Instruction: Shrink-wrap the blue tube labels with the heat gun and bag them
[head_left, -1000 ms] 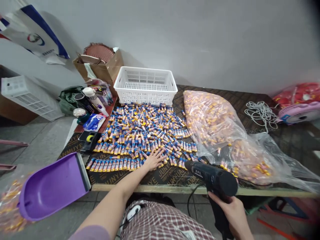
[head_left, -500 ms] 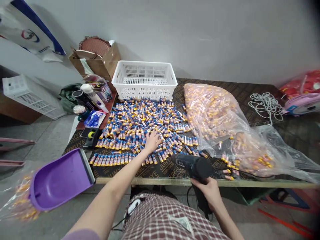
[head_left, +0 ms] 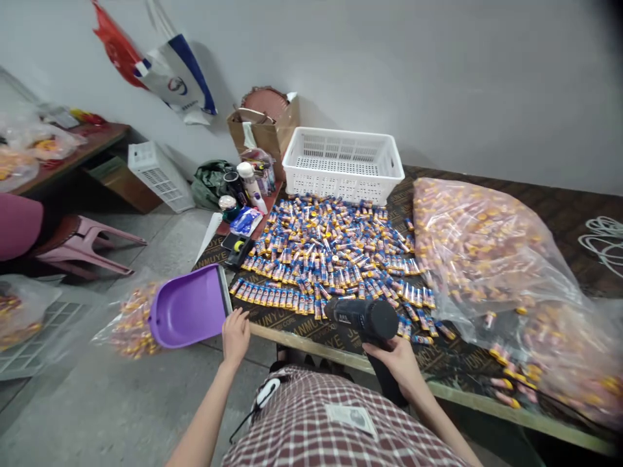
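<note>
My right hand [head_left: 402,366] is wrapped round the handle of a black hair dryer [head_left: 357,316], whose nozzle points left over the front of the table. Beside the lip of a purple dustpan [head_left: 189,308], at the table's front edge, is my left hand [head_left: 237,337]. Its fingers are slightly bent and apart; whether they touch the dustpan I cannot tell. Many small tubes [head_left: 331,243] with blue and yellow ends cover the table, with a neat row [head_left: 265,296] of them near the front left.
Behind the tubes stands a white plastic basket [head_left: 341,185]. A large clear bag [head_left: 487,233] of yellow-ended pieces lies at the right. A tape dispenser [head_left: 237,250] and bottles [head_left: 250,185] stand left. Below the dustpan hangs another filled bag [head_left: 134,324]. A pink stool [head_left: 92,243] is farther left.
My left hand has left the tubes and moved left and towards me, to the dustpan. The view has turned left. My right hand still holds the hair dryer.
</note>
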Demonstrator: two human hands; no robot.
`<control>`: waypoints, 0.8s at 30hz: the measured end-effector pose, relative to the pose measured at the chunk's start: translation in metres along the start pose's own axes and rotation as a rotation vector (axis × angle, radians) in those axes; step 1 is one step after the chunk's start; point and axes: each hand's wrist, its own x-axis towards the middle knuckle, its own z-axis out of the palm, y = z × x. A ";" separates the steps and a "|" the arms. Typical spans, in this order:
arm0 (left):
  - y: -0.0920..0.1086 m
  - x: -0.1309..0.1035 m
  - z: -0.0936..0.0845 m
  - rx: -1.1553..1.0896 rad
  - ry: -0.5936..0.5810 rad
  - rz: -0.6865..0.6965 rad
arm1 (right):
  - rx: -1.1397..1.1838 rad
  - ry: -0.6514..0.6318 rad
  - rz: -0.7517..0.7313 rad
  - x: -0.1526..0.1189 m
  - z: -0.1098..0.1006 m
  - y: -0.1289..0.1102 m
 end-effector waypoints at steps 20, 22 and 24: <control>-0.076 -0.021 -0.036 -0.042 0.118 -0.167 | -0.053 -0.189 -0.085 0.043 0.133 -0.043; -0.086 -0.019 -0.039 -0.044 0.124 -0.172 | -0.046 -0.214 -0.100 0.047 0.147 -0.045; -0.095 -0.015 -0.042 -0.047 0.117 -0.177 | -0.050 -0.249 -0.113 0.051 0.162 -0.047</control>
